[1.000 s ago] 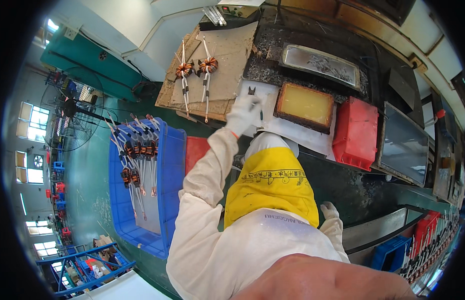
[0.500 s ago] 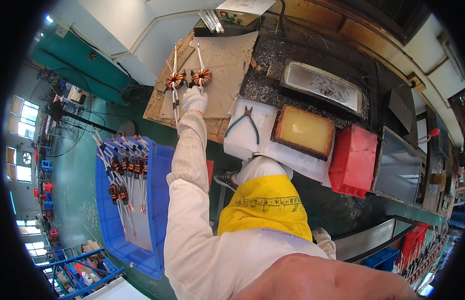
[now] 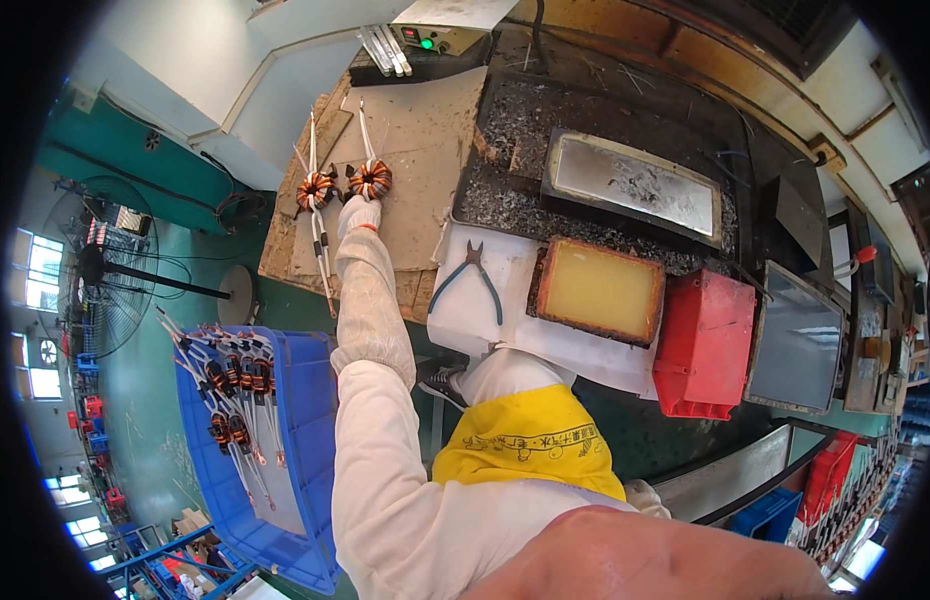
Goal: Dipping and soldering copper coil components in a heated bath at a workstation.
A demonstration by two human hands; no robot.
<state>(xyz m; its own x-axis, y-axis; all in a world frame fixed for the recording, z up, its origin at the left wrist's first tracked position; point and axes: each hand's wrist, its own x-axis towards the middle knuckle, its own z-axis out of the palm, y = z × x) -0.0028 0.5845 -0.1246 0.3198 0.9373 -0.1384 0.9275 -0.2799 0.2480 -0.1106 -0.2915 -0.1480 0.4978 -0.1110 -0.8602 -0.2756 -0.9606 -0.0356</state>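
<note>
Up at 10 o'clock, your left hand (image 3: 360,213) against a wound coil (image 3: 370,180), right hand (image 3: 646,496) near 5 o'clock, can't tell how open either is or if gripping

Orange-and-black striped coil (image 3: 383,179)

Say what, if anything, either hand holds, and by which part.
The left hand is at the near edge of the right-hand coil on the board; whether it grips cannot be told. The right hand is mostly hidden, its hold unclear.
</note>
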